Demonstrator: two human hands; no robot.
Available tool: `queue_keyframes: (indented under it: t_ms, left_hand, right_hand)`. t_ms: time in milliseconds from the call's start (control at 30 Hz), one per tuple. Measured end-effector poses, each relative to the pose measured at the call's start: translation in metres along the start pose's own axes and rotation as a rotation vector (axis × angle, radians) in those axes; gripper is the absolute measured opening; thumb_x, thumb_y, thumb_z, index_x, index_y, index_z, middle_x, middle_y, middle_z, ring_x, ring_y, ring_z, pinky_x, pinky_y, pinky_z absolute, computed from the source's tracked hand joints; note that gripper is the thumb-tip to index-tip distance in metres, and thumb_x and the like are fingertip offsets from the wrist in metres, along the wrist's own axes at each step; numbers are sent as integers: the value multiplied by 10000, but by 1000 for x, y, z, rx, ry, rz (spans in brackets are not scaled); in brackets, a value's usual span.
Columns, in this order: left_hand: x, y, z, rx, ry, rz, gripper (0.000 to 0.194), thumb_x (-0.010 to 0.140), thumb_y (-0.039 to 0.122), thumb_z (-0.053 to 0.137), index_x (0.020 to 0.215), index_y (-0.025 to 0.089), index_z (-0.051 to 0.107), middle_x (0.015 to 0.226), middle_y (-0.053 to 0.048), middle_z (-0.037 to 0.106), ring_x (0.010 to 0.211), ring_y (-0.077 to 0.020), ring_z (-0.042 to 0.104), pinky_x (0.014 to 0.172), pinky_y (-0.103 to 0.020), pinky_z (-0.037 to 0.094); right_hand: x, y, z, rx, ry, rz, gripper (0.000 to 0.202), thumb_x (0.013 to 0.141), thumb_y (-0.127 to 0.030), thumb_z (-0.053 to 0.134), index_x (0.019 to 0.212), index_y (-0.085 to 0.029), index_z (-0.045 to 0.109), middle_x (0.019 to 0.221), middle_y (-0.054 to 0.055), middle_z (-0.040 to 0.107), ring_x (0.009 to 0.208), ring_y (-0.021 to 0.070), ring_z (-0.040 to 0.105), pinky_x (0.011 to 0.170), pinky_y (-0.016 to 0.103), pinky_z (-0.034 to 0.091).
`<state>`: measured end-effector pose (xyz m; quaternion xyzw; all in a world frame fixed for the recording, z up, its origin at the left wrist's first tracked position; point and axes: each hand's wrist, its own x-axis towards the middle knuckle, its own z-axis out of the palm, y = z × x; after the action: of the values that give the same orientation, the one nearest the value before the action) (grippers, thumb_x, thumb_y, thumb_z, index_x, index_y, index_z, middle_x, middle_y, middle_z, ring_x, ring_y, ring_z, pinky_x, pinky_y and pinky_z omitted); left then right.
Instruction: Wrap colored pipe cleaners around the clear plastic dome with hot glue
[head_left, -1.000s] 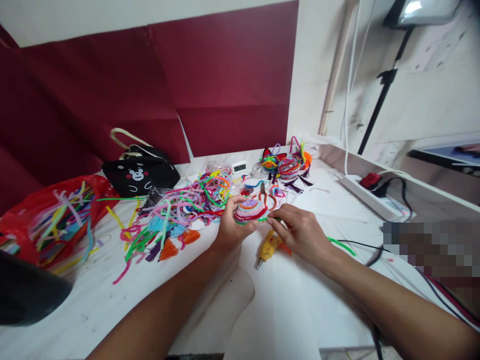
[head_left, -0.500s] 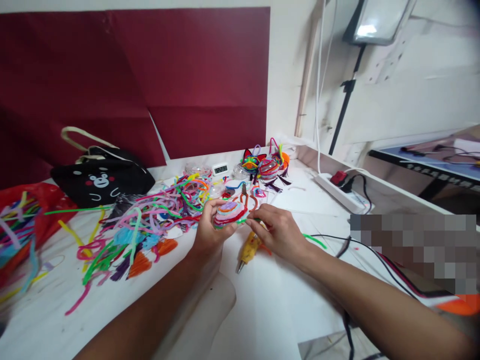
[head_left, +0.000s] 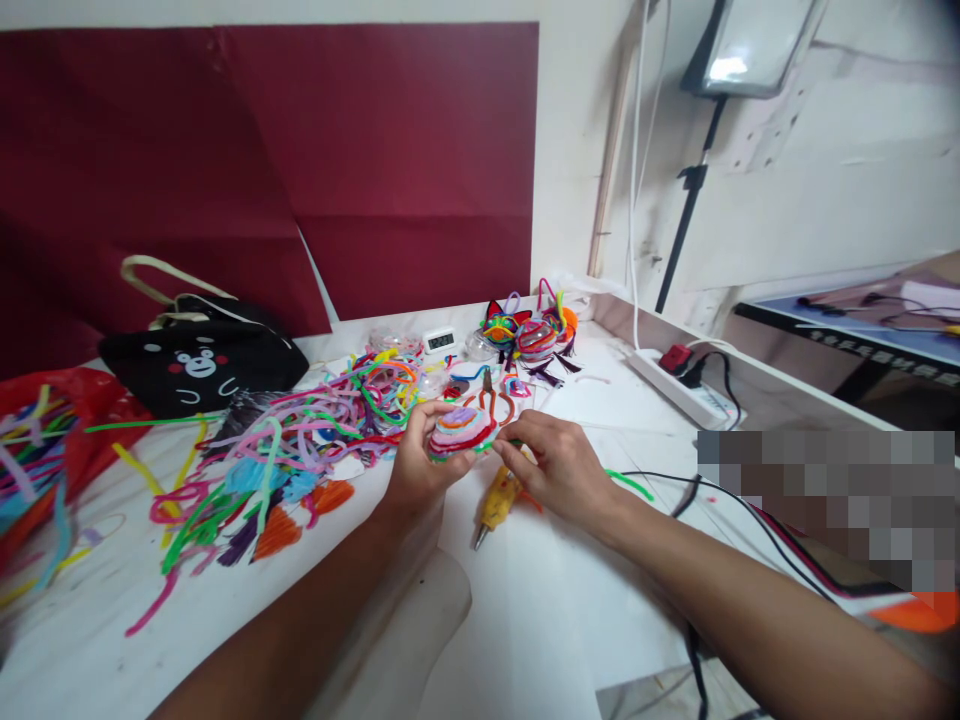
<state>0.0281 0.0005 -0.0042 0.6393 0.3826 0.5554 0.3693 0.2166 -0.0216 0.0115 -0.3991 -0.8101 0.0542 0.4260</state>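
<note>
A rounded piece covered in bands of coloured pipe cleaner [head_left: 463, 430], purple on top, then orange, pink, red and green, is held by my left hand [head_left: 421, 458] with fingers and thumb around its left side. My right hand [head_left: 553, 462] pinches a green pipe cleaner [head_left: 491, 447] at the piece's lower right edge. Beneath my right hand lies a yellow glue gun [head_left: 496, 503], its metal tip pointing down-left. Pliers with orange handles [head_left: 489, 395] rest just behind the piece.
Pipe cleaners [head_left: 352, 400] and tassels pile up at the left, near a black bag [head_left: 202, 355] and a red plastic bag [head_left: 112, 415]. Behind are a small timer [head_left: 440, 341] and decorated pieces [head_left: 536, 338]. A power strip [head_left: 686, 390] and black cable [head_left: 757, 515] are at right.
The view has shifted very slightly. The coloured piece is tilted a little differently between my hands, which keep nearly the same place and hold.
</note>
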Motion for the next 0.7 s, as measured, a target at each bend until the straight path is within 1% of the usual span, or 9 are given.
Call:
queue_keyframes:
  t_ms: [267, 433, 700]
  left_hand:
    - [-1, 3, 0, -15, -26, -4, 512, 615, 240, 769, 1060, 208, 516, 1035, -61, 677, 916, -213, 668, 808, -325, 522]
    - [-1, 6, 1, -44, -36, -22, 520, 599, 231, 773, 1051, 207, 517, 1022, -60, 685, 905, -214, 672, 797, -318, 519]
    - [-1, 6, 0, -84, -55, -29, 517, 602, 237, 772, 1051, 213, 517, 1017, -50, 691, 901, -211, 670, 777, -311, 518]
  right_hand:
    - [0, 3, 2, 64, 24, 49, 112, 846, -173, 576, 781, -159, 667, 760, 50, 682, 665, 142, 595, 642, 250, 434]
    - [2, 2, 0, 128, 32, 119, 65, 809, -157, 626, 774, -164, 681, 743, 39, 700, 639, 138, 598, 614, 243, 432]
    - [5, 0, -2, 224, -1, 219, 63, 792, -159, 638, 756, -161, 689, 708, 29, 689, 610, 128, 575, 579, 234, 417]
